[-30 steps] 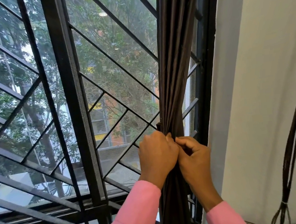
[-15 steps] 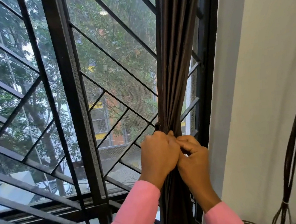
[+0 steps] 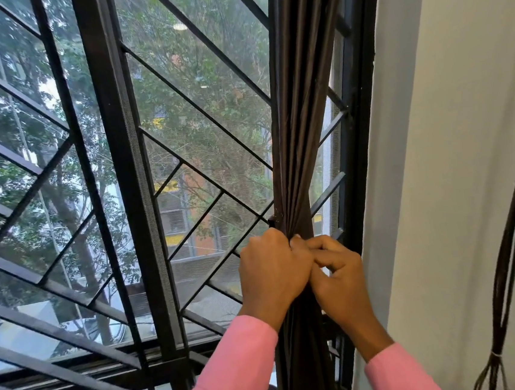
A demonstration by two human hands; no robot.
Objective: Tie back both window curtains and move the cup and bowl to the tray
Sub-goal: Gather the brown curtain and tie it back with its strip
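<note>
A dark brown curtain (image 3: 300, 102) hangs gathered into a narrow bundle at the right side of the window. My left hand (image 3: 271, 270) grips the bundle from the left at its narrowest point, fingers curled round the fabric. My right hand (image 3: 335, 269) sits against it from the right, fingers curled and pinching at the same spot; what it pinches is hidden between the hands. Both sleeves are pink. No cup, bowl or tray shows in this view.
A black metal window grille (image 3: 122, 176) with diagonal bars fills the left and middle, with trees behind the glass. A pale wall (image 3: 465, 143) stands at the right, and a bundle of dark cables (image 3: 511, 233) runs down it at the far right.
Both hands have stayed at the same spot on the curtain. The fingers of my right hand have shifted and spread a little against my left hand.
</note>
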